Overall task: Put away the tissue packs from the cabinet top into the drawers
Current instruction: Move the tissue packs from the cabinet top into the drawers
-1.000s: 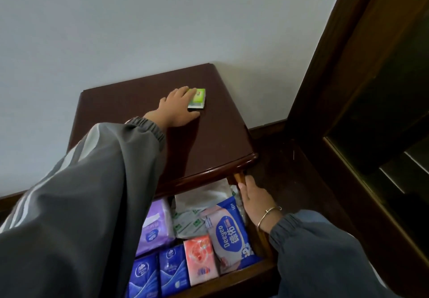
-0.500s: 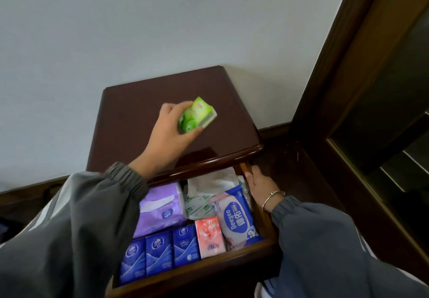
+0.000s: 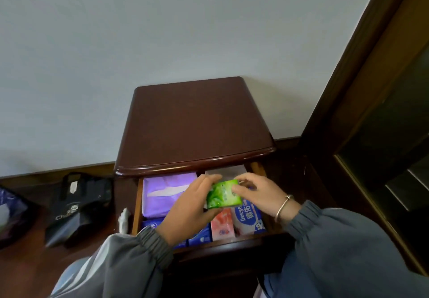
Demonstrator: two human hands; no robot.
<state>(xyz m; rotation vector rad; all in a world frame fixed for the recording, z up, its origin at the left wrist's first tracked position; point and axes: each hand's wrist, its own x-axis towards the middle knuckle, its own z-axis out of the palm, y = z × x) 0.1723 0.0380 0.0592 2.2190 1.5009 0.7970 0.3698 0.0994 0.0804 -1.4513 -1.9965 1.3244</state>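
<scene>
Two hands (image 3: 185,207) (image 3: 262,195) on pack (image 3: 224,194) above drawer (image 3: 137,202)

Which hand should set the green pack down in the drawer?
Left. The left hand wraps the green pack over the open drawer; the right hand meets only its top corner.

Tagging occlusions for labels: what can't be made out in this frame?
Head view:
- blue packs: mostly hidden by left hand and sleeve.
- white pack at drawer back: covered by cabinet top and hands.
- green pack print: blurred.
- right hand: grips or only touches green pack, unclear; fingertips blurred.
</scene>
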